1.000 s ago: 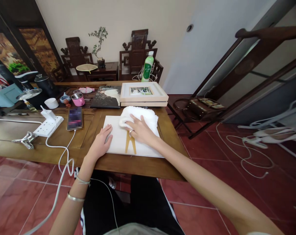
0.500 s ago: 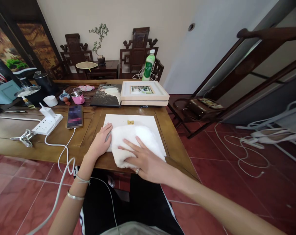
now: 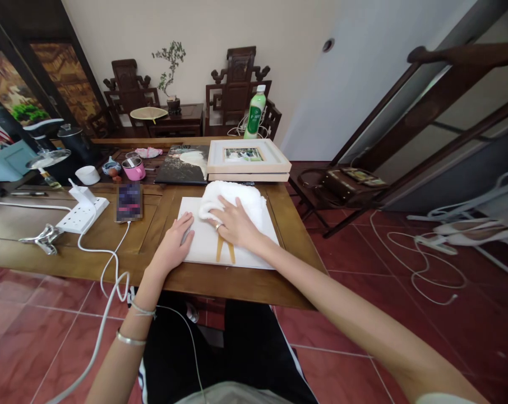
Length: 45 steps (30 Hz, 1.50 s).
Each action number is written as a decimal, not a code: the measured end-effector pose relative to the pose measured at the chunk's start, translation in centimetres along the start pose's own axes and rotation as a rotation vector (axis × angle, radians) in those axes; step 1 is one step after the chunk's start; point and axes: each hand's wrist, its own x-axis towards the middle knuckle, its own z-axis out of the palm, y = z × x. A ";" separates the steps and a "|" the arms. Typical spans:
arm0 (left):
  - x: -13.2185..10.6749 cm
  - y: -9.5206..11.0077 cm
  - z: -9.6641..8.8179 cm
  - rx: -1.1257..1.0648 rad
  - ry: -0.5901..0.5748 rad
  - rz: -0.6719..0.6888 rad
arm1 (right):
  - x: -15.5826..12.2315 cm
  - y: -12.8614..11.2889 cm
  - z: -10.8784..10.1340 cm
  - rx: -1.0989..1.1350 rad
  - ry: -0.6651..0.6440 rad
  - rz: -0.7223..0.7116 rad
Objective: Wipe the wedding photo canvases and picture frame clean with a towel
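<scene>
A white board (image 3: 199, 247) lies flat near the front edge of the wooden table. On its left edge rests my left hand (image 3: 178, 238), flat with its fingers stretched out. My right hand (image 3: 237, 227) presses a fluffy white cloth (image 3: 254, 196) against the far part of the board, its fingers sunk into the folds. The cloth overhangs the board's far edge. Below my right hand, two tan strips (image 3: 226, 251) spread apart on the board like the tails of a bow; their upper ends are hidden under the hand and cloth.
Light wooden picture frames (image 3: 248, 163) are stacked behind the cloth, beside a dark picture panel (image 3: 182, 164). A green bottle (image 3: 255, 112) stands farther back. To the left are a phone (image 3: 128, 202) on its cable, a white power strip (image 3: 81, 214) and a pink cup (image 3: 133, 168).
My right hand has slid the cloth away from me to the board's far part. The tan strips and near part of the board now show. My left hand has stayed in place.
</scene>
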 end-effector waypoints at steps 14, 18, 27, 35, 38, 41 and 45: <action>-0.1 -0.3 -0.2 -0.012 -0.019 0.034 | -9.1 -7.0 -2.3 0.106 -0.183 -0.209; -0.1 -0.3 -0.1 0.004 -0.007 0.030 | -7.3 -4.5 -2.1 0.099 -0.135 -0.205; -0.2 0.4 -0.3 -0.042 0.116 0.047 | 0.0 -1.3 -0.6 -0.028 -0.081 0.019; -0.7 1.0 -1.0 -0.185 0.305 0.077 | -2.9 -6.3 -0.9 -0.026 -0.171 -0.294; -0.7 0.9 -0.8 -0.167 0.300 0.048 | -5.2 -6.4 -2.0 0.060 -0.230 -0.408; -0.6 0.8 -0.6 -0.095 0.253 0.011 | -7.1 -5.3 -3.5 0.159 -0.282 -0.454; -0.4 0.7 -0.3 -0.026 0.124 -0.017 | -7.9 -2.8 -4.8 0.189 -0.236 -0.371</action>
